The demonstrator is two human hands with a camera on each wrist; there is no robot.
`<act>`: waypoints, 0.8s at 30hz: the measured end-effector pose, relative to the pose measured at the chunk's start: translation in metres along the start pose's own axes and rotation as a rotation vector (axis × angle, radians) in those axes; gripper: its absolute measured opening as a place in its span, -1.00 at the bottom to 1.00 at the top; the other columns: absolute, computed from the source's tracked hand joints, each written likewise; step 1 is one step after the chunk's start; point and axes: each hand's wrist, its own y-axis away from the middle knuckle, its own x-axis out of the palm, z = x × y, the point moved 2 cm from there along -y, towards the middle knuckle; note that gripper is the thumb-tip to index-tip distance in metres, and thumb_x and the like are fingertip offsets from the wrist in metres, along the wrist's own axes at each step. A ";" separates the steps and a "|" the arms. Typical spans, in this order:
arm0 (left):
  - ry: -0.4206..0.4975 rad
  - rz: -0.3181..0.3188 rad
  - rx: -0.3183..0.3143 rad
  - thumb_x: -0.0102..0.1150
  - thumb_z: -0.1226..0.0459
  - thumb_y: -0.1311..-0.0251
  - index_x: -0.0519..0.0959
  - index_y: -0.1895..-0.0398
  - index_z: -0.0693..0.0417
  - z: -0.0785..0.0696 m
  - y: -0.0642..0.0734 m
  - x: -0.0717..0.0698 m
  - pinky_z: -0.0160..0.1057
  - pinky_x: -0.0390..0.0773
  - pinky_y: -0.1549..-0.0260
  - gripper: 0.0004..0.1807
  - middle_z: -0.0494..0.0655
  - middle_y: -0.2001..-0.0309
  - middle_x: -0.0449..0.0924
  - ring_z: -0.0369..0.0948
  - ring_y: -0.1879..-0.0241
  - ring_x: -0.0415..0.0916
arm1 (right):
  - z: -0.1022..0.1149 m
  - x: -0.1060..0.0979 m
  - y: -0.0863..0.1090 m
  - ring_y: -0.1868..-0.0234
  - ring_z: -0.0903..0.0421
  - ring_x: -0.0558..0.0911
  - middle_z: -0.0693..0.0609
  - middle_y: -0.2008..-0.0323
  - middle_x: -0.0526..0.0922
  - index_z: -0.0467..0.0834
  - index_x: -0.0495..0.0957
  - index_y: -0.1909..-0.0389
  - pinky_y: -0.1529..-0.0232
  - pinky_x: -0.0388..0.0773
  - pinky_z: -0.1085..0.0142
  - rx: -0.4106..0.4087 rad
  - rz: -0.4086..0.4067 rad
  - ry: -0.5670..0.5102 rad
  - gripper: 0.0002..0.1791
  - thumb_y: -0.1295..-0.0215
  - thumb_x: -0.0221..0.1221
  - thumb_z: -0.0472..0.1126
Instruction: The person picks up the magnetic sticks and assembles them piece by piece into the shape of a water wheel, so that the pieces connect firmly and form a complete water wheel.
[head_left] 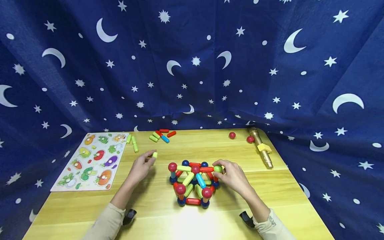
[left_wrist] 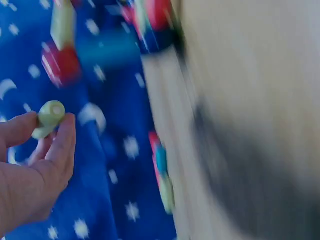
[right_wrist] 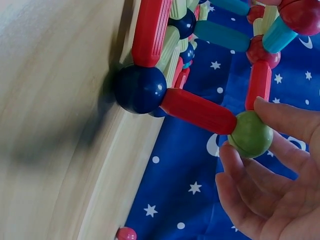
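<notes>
A structure of magnetic rods and balls stands in the middle of the table, with navy balls at its base and red balls on top. My right hand pinches a green ball at its upper right corner, where two red rods meet the ball. To the left of the structure, my left hand is raised over the table. Its thumb and fingertips pinch a light green rod, seen nearly end-on in the left wrist view. A blue rod slopes down from the central top ball.
A vegetable puzzle board lies at the left. Loose green rods lie beside it, and several red, green and blue rods near the back edge. Two red balls and a gold tube with a yellow block lie at the back right.
</notes>
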 end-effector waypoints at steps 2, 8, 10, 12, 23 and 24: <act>0.220 0.016 -0.085 0.13 0.27 -0.32 0.42 -0.26 0.23 -0.011 0.019 0.013 -0.19 0.56 0.06 -0.54 0.17 0.01 0.55 -0.11 0.07 0.54 | 0.001 0.000 0.000 0.51 0.28 0.45 0.11 0.42 0.62 0.02 0.66 0.13 0.45 0.32 0.36 0.000 0.001 0.003 -0.69 -0.05 0.42 -0.14; 0.436 0.017 -0.221 0.33 0.21 -0.17 0.48 -0.02 0.19 -0.021 0.051 0.038 -0.20 0.48 0.16 -0.59 -0.05 0.35 0.68 -0.20 0.30 0.59 | 0.003 0.001 0.001 0.48 0.27 0.48 0.10 0.35 0.67 0.00 0.67 0.11 0.44 0.35 0.35 0.009 0.006 0.012 -0.66 -0.04 0.43 -0.12; 0.428 0.007 -0.226 0.34 0.20 -0.15 0.49 0.01 0.19 -0.020 0.054 0.042 -0.19 0.45 0.21 -0.59 -0.01 0.38 0.70 -0.15 0.32 0.61 | 0.003 0.000 0.001 0.48 0.27 0.48 0.09 0.33 0.68 0.01 0.67 0.11 0.43 0.35 0.34 0.012 0.002 0.013 -0.66 -0.04 0.43 -0.12; 0.419 0.008 -0.223 0.35 0.20 -0.15 0.48 0.00 0.20 -0.019 0.055 0.044 -0.19 0.44 0.23 -0.58 0.05 0.36 0.71 -0.10 0.33 0.62 | 0.003 0.000 0.002 0.48 0.28 0.49 0.09 0.30 0.69 0.02 0.67 0.12 0.43 0.36 0.33 0.012 -0.002 0.016 -0.66 -0.04 0.43 -0.12; 0.374 0.170 -0.202 0.36 0.12 -0.14 -0.01 -0.50 -0.04 -0.016 0.042 0.052 -0.16 0.40 0.22 -0.05 -0.04 0.36 0.70 -0.09 0.38 0.54 | 0.002 0.001 0.003 0.50 0.26 0.47 0.11 0.35 0.66 0.03 0.66 0.11 0.45 0.34 0.31 0.023 -0.004 0.033 -0.66 -0.04 0.43 -0.10; 0.378 0.193 -0.198 0.37 0.13 -0.13 -0.05 -0.51 -0.05 -0.016 0.039 0.052 -0.16 0.40 0.23 -0.01 -0.04 0.37 0.70 -0.09 0.38 0.53 | 0.002 0.001 0.003 0.50 0.26 0.47 0.12 0.36 0.66 0.03 0.66 0.12 0.45 0.34 0.31 0.023 -0.006 0.037 -0.66 -0.04 0.43 -0.10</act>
